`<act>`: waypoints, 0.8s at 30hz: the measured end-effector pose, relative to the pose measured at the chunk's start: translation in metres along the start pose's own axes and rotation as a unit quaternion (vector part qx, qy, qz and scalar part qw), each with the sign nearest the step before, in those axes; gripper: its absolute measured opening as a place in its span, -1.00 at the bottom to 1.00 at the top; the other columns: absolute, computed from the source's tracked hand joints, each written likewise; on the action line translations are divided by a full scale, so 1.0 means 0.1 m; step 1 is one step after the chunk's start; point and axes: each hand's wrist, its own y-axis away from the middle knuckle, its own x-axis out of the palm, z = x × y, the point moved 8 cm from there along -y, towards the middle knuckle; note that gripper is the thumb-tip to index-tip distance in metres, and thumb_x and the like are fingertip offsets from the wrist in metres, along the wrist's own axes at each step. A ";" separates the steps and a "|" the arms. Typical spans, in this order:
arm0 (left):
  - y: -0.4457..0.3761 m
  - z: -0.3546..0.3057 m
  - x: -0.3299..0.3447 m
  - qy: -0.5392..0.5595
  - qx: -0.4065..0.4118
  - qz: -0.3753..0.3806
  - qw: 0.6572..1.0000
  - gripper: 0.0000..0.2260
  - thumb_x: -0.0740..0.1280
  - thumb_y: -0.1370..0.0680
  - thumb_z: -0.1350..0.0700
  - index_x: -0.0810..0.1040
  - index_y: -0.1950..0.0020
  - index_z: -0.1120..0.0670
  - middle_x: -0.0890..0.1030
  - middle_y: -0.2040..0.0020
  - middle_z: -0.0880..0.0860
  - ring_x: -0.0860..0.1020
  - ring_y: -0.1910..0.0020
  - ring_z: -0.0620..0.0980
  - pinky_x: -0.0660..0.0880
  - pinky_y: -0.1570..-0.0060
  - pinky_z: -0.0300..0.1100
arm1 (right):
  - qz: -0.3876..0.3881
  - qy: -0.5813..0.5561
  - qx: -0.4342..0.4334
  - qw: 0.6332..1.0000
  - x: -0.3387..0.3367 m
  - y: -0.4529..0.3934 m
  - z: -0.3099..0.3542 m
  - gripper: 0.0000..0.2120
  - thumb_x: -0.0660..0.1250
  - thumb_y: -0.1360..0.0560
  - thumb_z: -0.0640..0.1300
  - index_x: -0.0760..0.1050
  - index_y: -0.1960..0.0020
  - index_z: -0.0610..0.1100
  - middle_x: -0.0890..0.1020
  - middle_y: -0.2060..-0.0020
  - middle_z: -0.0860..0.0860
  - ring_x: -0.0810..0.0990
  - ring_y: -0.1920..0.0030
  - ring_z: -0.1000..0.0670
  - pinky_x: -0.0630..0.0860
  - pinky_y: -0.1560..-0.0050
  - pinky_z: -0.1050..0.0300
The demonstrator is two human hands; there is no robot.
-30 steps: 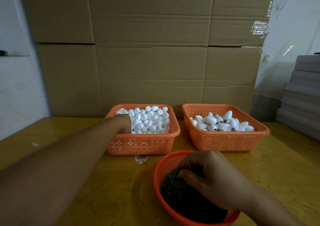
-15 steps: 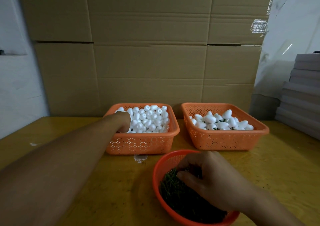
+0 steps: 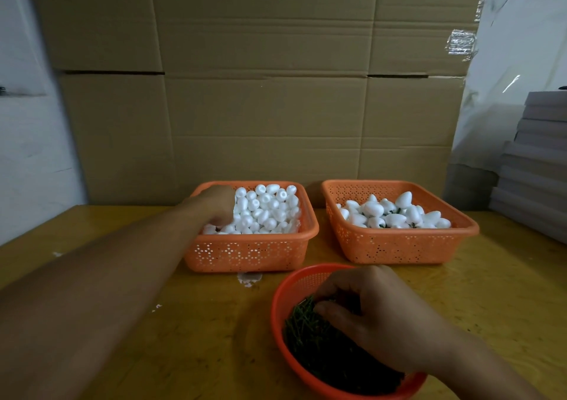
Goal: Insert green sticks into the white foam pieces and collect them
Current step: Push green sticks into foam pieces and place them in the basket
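A person's left hand (image 3: 216, 203) reaches forward across a yellow wooden desk (image 3: 199, 323) into the left orange basket (image 3: 251, 252), which is heaped with small white foam pieces (image 3: 265, 209). Its fingers dip down among the pieces, hidden from the camera, so I cannot tell whether they hold one. Just right of that basket stands a second orange basket (image 3: 399, 246) holding larger white foam pieces (image 3: 395, 214), some with dark green bits showing beneath them. Nearer the viewer, a round red-orange bowl (image 3: 282, 313) is filled with thin green sticks (image 3: 310, 329). The right hand (image 3: 377, 310) rests inside it, fingers curled down, fingertips pinching into the pile of sticks. Flattened cardboard (image 3: 260, 93) stands behind the baskets. Grey boards (image 3: 534, 160) are stacked at the far right.
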 end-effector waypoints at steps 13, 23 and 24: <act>1.65 -0.57 -0.71 0.285 0.243 -0.334 0.865 -0.85 0.47 -0.50 0.19 0.57 -0.02 0.03 0.58 0.12 -0.13 0.52 0.15 -0.19 0.49 0.13 -0.19 | -0.002 0.002 -0.001 1.000 0.03 0.00 0.01 -0.86 0.37 -0.52 0.12 0.62 -0.03 0.15 0.69 0.13 0.25 0.64 0.11 0.17 0.58 0.06 0.06; 2.30 -0.84 -0.54 0.449 0.315 -0.214 0.808 -0.72 0.30 -0.61 0.08 0.47 -0.25 -0.24 0.62 0.17 -0.04 0.61 0.22 0.05 0.56 0.17 -0.01 | 0.013 0.017 0.006 1.000 0.07 -0.01 -0.01 -0.84 0.37 -0.53 0.12 0.64 -0.07 0.14 0.69 0.10 0.23 0.63 0.10 0.19 0.58 0.05 0.08; 2.30 -0.84 -0.51 0.463 0.316 -0.199 0.804 -0.76 0.28 -0.62 0.07 0.50 -0.23 -0.24 0.60 0.21 -0.06 0.58 0.25 0.00 0.57 0.20 -0.06 | 0.013 0.019 0.007 1.000 0.07 -0.01 -0.01 -0.84 0.37 -0.53 0.12 0.64 -0.07 0.13 0.69 0.10 0.23 0.63 0.10 0.19 0.58 0.05 0.08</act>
